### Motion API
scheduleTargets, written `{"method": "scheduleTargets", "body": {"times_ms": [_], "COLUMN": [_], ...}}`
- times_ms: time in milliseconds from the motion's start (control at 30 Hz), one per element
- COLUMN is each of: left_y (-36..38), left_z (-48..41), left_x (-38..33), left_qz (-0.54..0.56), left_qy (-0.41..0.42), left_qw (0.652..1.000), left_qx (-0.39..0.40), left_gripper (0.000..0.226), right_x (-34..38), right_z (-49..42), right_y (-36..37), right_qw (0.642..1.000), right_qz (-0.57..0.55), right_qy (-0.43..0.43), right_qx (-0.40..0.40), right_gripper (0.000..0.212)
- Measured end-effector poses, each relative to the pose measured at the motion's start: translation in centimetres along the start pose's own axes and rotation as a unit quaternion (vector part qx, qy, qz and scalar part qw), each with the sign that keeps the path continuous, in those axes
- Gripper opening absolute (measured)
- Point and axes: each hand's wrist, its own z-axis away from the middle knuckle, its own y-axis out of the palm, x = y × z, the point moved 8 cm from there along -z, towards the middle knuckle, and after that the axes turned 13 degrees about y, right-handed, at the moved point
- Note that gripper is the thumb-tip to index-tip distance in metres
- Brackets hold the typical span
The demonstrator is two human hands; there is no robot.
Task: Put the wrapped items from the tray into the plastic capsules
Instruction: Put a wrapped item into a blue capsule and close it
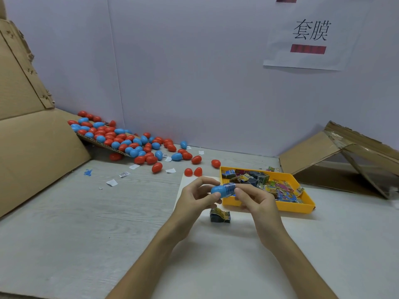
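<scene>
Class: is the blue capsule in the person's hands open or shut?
Open. The blue capsule shows one half only, and a wrapped item sticks out of its open end, between the left hand and right hand.

**Both grips on one capsule**

My bare forearms come up from the lower edge and lean in toward each other: the left forearm (151, 253) slants up to the right, and the right forearm (300, 264) slants up to the left. My left grip (195, 198) is curled, with the index finger (205, 180) arched over the top and the thumb (212, 197) pressing from below on the rounded end of a blue egg-shaped plastic capsule (219, 189). My right grip (253, 201) meets it from the other side, its back turned up toward me. Its fingers are bent and the fingertips (239, 192) pinch the capsule's other end. The two grips sit close together, with only the capsule between them.
</scene>
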Motion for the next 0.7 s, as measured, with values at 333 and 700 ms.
{"method": "scheduleTargets", "body": {"times_ms": [333, 700], "left_y": [0.2, 0.2], "left_z": [0.0, 0.0], "left_x": [0.0, -0.2], "left_qz": [-0.023, -0.022], "left_qy": [0.008, 0.019], "left_qw": [1.0, 1.0], "left_qx": [0.005, 0.004], "left_gripper": [0.02, 0.023], "right_x": [-1.2, -2.7], "right_z": [-0.4, -0.6], "right_y": [0.6, 1.3], "right_qw": [0.994, 0.976], "right_qz": [-0.059, -0.126], "right_qy": [0.074, 0.155], "right_qx": [0.056, 0.09], "right_gripper": [0.024, 0.036]}}
